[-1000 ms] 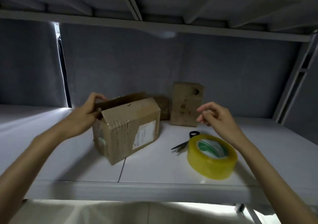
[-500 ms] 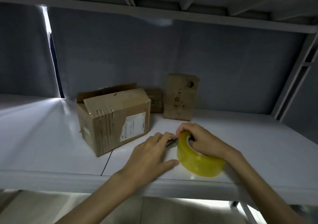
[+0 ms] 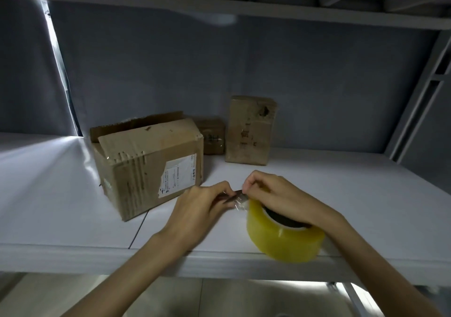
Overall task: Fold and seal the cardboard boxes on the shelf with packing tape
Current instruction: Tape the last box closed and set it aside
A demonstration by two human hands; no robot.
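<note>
Here the step in hand looks like freeing the tape's end: the right hand point(image 3: 273, 194) grips the yellow tape roll point(image 3: 283, 236) at the shelf's point(image 3: 366, 194) front edge and pinches its loose end, while the left hand point(image 3: 202, 207) pinches that same clear tape end point(image 3: 238, 198) from the other side. Next, I judge, a strip must be drawn toward the open box point(image 3: 148, 163), which sits just left of the hands, its long axis running left-front to right-back, flaps point(image 3: 136, 124) still raised and unsealed.
</note>
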